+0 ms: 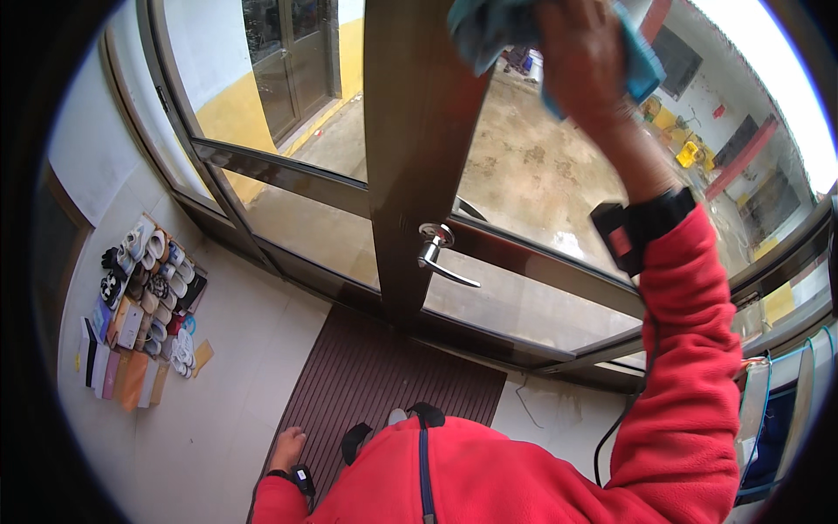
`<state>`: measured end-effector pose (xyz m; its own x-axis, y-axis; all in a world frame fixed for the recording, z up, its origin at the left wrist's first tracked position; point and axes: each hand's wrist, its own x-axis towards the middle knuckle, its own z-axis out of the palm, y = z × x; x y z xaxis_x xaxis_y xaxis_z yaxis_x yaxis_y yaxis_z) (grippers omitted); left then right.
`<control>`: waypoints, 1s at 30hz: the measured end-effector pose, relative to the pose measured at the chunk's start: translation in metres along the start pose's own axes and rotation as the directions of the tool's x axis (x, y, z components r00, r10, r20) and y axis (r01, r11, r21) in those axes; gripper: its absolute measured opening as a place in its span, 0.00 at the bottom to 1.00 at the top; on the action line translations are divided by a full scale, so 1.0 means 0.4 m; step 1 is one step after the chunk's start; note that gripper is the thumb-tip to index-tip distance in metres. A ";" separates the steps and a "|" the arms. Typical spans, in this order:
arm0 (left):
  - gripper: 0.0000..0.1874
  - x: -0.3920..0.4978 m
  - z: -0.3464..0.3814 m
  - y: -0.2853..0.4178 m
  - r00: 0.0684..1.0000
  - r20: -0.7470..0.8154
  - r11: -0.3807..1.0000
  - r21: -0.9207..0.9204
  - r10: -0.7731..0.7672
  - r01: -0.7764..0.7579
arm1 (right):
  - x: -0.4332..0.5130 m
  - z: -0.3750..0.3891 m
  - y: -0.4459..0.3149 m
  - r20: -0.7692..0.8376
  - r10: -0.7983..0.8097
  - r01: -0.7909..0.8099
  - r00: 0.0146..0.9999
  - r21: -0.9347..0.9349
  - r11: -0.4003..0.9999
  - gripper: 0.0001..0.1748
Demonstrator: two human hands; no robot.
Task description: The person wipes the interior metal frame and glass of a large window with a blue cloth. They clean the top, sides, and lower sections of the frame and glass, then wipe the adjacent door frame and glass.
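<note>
My right hand (582, 59) is raised at the top of the view, slightly blurred, and grips a blue cloth (481, 33). The cloth is bunched against the brown-framed glass door, over the upper glass pane (537, 157) and the edge of the frame upright (412, 118). Below it, a chrome lever handle (452, 262) sits on the door upright. My left hand (288, 449) hangs low by my side above the ribbed mat, its fingers curled, with nothing visible in it. Both wrists wear black straps with small devices.
A ribbed maroon mat (393, 373) lies before the door. Shoes and shoe boxes (144, 301) stand along the left wall. A black cable (615, 432) hangs from my right sleeve. At the right edge is a rack with turquoise cord (763, 419). A yard shows through the glass.
</note>
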<state>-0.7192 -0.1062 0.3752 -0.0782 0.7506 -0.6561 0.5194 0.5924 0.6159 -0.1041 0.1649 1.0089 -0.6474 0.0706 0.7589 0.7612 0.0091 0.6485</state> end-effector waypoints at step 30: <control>0.24 -0.204 0.488 0.630 0.836 0.475 0.775 0.405 0.275 -0.485 | -1.120 -0.932 0.007 0.713 0.616 -0.768 -0.335 0.172 -0.617 0.19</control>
<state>-0.4159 -0.0752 0.4989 0.4822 0.6512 -0.5860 0.7848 -0.0238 0.6193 0.1734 -0.2385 0.6928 0.7137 0.6928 0.1030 0.0347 0.1119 -0.9931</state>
